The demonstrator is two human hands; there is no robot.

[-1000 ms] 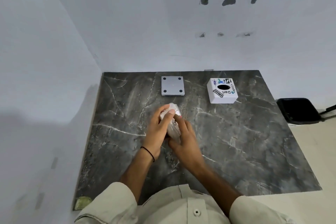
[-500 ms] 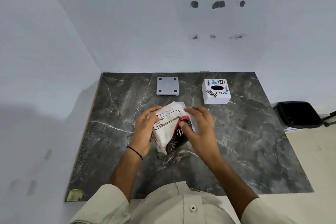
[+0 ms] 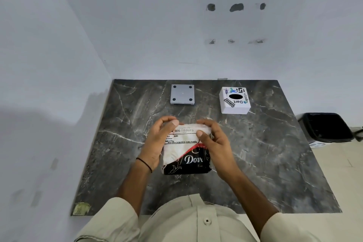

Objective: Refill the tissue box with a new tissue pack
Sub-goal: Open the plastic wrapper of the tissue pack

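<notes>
Grip: left hand (image 3: 160,139) and right hand (image 3: 214,143) were clamped on the tissue pack (image 3: 186,155), thumbs at its top edge.
Tissue box (image 3: 234,102): stood beyond the grip, rightward, well apart.
Table (image 3: 275,153): dark marble.
Room: pale walls, a black bin (image 3: 326,126) far right.

You have open worktop (image 3: 275,153) between the grey plate (image 3: 182,94) and the tissue box (image 3: 234,102), both near the back edge; walls (image 3: 176,35) close the back and left edges.
</notes>
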